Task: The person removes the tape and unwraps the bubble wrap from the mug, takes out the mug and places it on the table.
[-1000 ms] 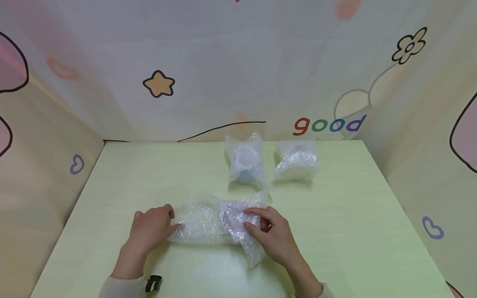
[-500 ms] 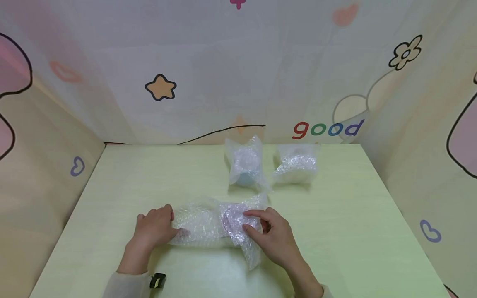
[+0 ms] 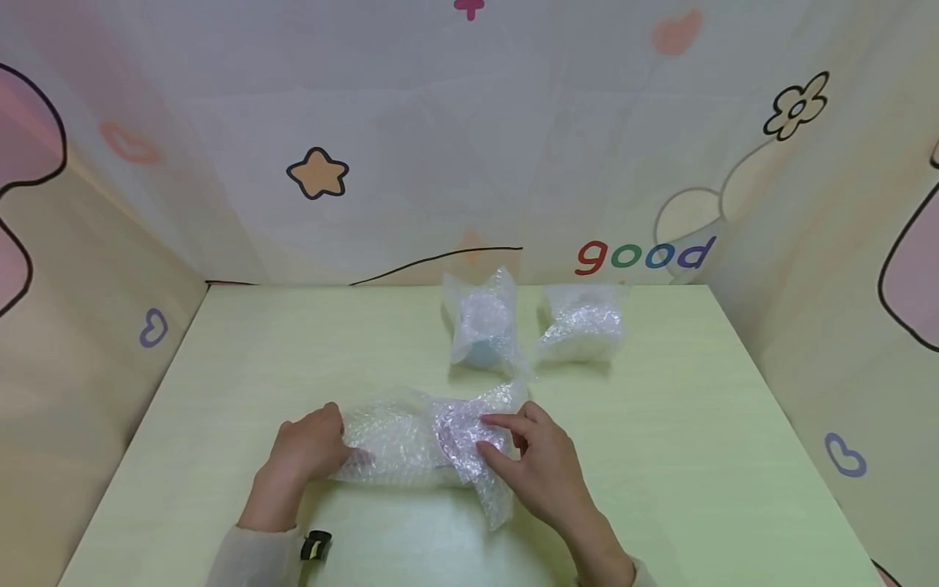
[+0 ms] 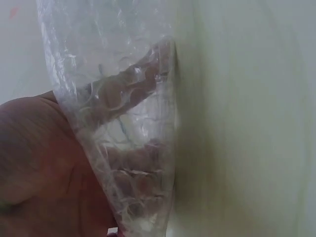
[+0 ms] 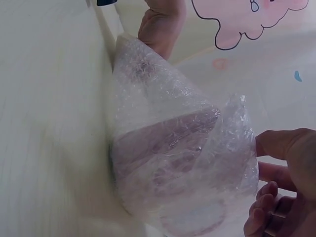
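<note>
A clear bubble wrap bag (image 3: 392, 440) lies across the near middle of the table, with a pinkish-purple round-rimmed thing (image 5: 163, 153) showing through its right part. At the bag's left end is my left hand (image 3: 311, 440), thumb showing through the film and the other fingers at the edge. In the left wrist view, fingers (image 4: 118, 94) of that hand appear through the bubbles. My right hand (image 3: 543, 465) holds the right part of the bag between thumb and index finger, the other fingers curled beneath. Crumpled film hides the wrapped thing's exact kind.
Behind the bag stands a bubble-wrapped bundle (image 3: 484, 322) with pale blue at its base. To its right is another bubble-wrapped bundle (image 3: 584, 322). A small black clip-like item (image 3: 316, 545) sits beside the left sleeve (image 3: 257, 558). A printed curtain (image 3: 440, 147) rises behind the table.
The left hand has shifted slightly right, its thumb farther under the film at the bag's left end. The right hand keeps its hold; the head view has tilted slightly up.
</note>
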A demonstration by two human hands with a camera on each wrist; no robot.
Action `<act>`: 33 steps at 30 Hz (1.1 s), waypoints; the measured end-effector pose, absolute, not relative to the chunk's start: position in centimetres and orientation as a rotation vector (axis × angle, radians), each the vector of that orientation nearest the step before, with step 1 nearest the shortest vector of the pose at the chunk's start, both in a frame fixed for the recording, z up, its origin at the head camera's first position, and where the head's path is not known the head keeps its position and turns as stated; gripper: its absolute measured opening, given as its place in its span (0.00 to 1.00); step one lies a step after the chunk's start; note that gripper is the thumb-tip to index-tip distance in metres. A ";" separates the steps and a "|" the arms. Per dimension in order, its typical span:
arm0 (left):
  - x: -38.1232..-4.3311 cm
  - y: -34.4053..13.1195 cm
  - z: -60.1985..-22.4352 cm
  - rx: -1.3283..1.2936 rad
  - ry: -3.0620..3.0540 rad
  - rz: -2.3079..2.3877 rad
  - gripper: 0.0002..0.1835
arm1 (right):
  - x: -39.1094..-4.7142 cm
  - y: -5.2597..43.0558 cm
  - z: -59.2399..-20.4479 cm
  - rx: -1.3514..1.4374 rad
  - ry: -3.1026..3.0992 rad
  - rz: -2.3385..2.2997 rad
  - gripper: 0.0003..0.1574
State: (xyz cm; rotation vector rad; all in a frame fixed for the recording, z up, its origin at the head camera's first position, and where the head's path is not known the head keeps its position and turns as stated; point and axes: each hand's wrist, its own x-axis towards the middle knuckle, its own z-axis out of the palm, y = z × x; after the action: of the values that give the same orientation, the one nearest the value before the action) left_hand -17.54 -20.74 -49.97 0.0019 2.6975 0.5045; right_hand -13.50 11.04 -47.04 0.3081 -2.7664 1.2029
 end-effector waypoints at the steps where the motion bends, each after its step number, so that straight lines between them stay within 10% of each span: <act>1: -17.6 -20.7 -49.9 0.005 2.690 0.513 0.30 | -13.5 11.0 -47.0 0.310 -2.766 1.194 0.19; 21: -17.7 -21.0 -50.1 0.023 2.665 0.571 0.30 | -12.8 9.8 -46.4 0.337 -2.822 0.990 0.52; 33: -17.6 -21.2 -50.5 0.038 2.678 0.565 0.28 | -12.5 10.0 -46.3 0.336 -2.831 1.020 0.47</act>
State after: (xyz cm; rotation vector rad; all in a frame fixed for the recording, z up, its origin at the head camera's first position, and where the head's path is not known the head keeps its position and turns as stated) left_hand -17.64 -21.23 -50.52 0.0382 2.6777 0.5647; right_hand -12.51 10.05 -46.27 0.3363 -2.8310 1.0195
